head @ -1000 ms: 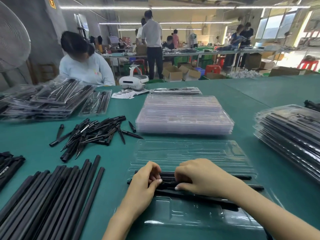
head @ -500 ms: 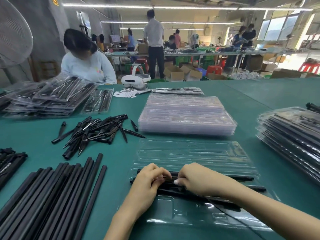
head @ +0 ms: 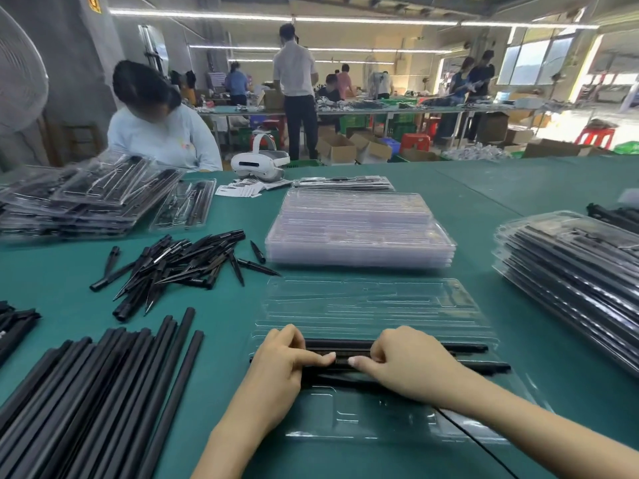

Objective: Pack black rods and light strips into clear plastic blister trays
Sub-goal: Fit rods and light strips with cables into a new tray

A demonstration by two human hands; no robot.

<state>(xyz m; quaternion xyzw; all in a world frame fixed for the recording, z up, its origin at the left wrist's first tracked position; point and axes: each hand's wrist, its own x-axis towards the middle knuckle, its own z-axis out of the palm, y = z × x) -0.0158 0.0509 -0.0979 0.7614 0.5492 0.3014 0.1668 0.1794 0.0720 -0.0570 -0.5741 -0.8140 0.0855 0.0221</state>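
An open clear blister tray (head: pixel 363 423) lies on the green table right in front of me, its lid (head: pixel 373 302) folded out on the far side. Black rods (head: pixel 477 367) lie lengthwise across the tray's channels. My left hand (head: pixel 276 371) and my right hand (head: pixel 404 364) sit side by side on the rods' middle. Each hand curls its fingers over the far side of a rod and lays its thumb along the near side. The thumb tips almost meet. What lies under the palms is hidden.
Loose long black rods (head: pixel 96 392) lie at the near left, with a heap of black spikes (head: pixel 179 264) behind them. A stack of empty clear trays (head: pixel 359 229) stands beyond my tray. Packed trays are piled at the right (head: pixel 570 271) and far left (head: pixel 86 198). A person (head: pixel 162 133) sits opposite.
Both hands stay on the rods in the tray. The thumbs have stretched out along the rod toward each other, and the left hand's fingers now reach further over it.
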